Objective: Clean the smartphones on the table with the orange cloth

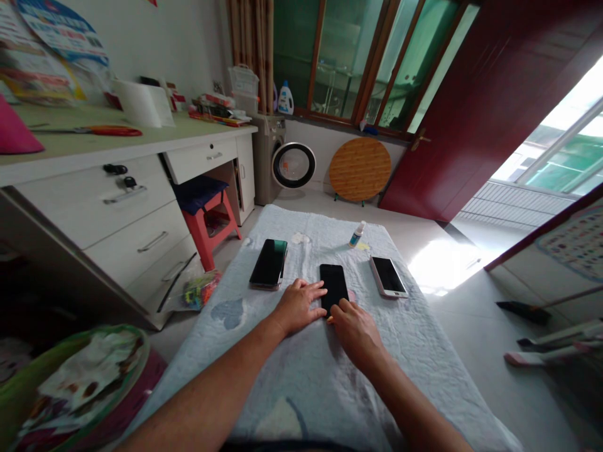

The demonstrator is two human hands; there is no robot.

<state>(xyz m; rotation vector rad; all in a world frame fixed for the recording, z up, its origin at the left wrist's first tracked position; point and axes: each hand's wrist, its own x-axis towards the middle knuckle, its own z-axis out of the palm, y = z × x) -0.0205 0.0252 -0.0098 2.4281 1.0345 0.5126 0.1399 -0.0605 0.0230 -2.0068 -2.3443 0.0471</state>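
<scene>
A black smartphone [333, 285] lies face up on the cloth-covered table [282, 351], between my two hands. My left hand [299, 306] rests at its left edge, fingers stretched out and apart, with the fingertips touching the phone. My right hand [354, 328] is closed at the phone's lower right corner. A small orange tip shows by its fingers, too small to name. Another dark phone [269, 263] lies to the left. A white-framed phone [389, 276] lies to the right. Beyond them stands a small spray bottle [357, 235].
Left of the table are a white desk [136, 232] with drawers, a red stool [211, 226] and a basket [141, 370] holding crumpled tissues. Behind stand a washing machine [267, 160] with its door open and a round wooden tabletop [360, 168]. A dark red door [452, 113] is at the right.
</scene>
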